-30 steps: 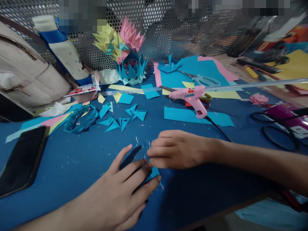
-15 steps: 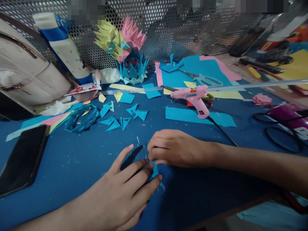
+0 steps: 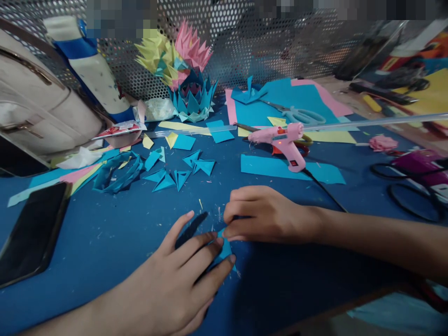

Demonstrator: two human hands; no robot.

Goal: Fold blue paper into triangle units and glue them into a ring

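A small piece of blue paper lies on the blue table, partly covered by my fingers. My left hand is spread over it, fingertips pressing it down and thumb stretched away. On the far side my right hand is curled, with thumb and fingers pinched at the paper's upper corner. Beyond my hands lie several folded blue paper triangles and a ring of folded blue paper. A pink glue gun rests partly over a blue paper strip.
Folded paper flowers stand against a perforated metal panel. Light blue scissors lie on paper sheets. At left are a phone, a bag and a glue bottle. The glue gun's cord runs behind my right forearm.
My right hand has shifted slightly right, its fingers drawn back toward the paper's upper corner, uncovering more of it. My left hand stays in place on the paper.
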